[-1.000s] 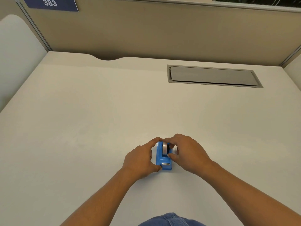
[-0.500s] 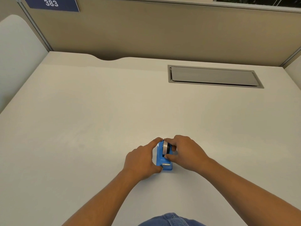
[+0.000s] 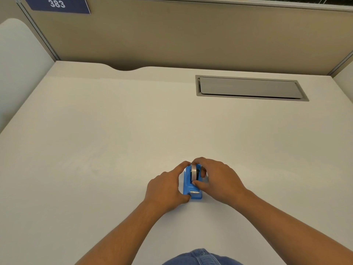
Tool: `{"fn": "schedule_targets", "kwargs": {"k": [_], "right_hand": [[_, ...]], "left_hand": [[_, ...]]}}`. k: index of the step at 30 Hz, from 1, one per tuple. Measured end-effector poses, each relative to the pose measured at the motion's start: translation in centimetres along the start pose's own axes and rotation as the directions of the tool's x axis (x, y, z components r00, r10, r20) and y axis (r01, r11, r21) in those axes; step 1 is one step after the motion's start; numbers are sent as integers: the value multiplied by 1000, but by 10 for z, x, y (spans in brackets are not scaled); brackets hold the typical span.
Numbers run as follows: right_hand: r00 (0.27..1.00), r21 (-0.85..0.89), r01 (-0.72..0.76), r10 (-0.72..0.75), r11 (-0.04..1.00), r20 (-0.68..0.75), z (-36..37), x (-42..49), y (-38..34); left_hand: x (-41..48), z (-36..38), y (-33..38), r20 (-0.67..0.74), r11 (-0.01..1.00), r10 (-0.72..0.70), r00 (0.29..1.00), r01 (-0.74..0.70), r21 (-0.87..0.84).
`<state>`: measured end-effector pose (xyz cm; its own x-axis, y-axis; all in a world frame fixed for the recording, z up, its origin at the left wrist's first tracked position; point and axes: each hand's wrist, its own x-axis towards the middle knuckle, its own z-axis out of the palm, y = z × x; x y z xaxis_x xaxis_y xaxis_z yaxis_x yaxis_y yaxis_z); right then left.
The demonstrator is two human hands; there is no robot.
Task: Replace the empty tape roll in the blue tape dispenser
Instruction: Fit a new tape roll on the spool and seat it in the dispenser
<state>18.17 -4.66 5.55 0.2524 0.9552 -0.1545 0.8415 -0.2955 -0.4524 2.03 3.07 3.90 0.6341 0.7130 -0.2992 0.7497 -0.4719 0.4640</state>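
White desk (image 3: 114,150), blue tape dispenser (image 3: 188,188) between hands, left hand (image 3: 164,190) bracing it, right hand (image 3: 219,180) pinching tape roll (image 3: 194,173)

Both forearms reach forward, converging. Left hand (image 3: 164,190) cupped, thumb and index spread. Right hand (image 3: 219,180) curled, fingertips pinching.

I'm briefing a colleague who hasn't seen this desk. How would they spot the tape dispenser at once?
On the pale desk, look near the front edge, well in front of the grey cable hatch. Between the left hand and right hand sits the tape dispenser: the only bright blue thing there.
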Motion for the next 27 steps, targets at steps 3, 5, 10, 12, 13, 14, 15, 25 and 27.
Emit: {"fn": "schedule_targets", "kwargs": {"k": [3,5,10,12,13,14,15,25,27], "right_hand": [[1000,-2,-4,4,1000,-18,0,0,-1],[999,4,-14,14,1000,-35,0,2,-3],[997,30,-33,35,999,-74,5,0,-7],[996,39,-48,51,998,-78,6,0,-6],[995,44,-54,57,998,-78,6,0,-5],[995,49,-60,63,997,-75,6,-1,-5],[995,55,-66,70,996,-72,6,-1,-5],[993,65,-102,106,993,-58,6,-1,-7],[992,73,-103,107,992,-59,6,-2,-7]], "left_hand": [[0,0,0,1,1000,-1,1000,1,4],[-1,0,0,5,1000,-2,1000,2,4],[-1,0,1,9,1000,-5,1000,5,-9],[-2,0,1,6,1000,-2,1000,2,-13],[-2,0,1,6,1000,0,1000,0,-14],[-3,0,1,8,1000,5,1000,-5,-13],[-3,0,1,14,1000,14,1000,-14,-9],[6,-21,-1,-14,991,136,991,-136,-3],[7,-25,1,-44,987,162,986,-162,8]]}}
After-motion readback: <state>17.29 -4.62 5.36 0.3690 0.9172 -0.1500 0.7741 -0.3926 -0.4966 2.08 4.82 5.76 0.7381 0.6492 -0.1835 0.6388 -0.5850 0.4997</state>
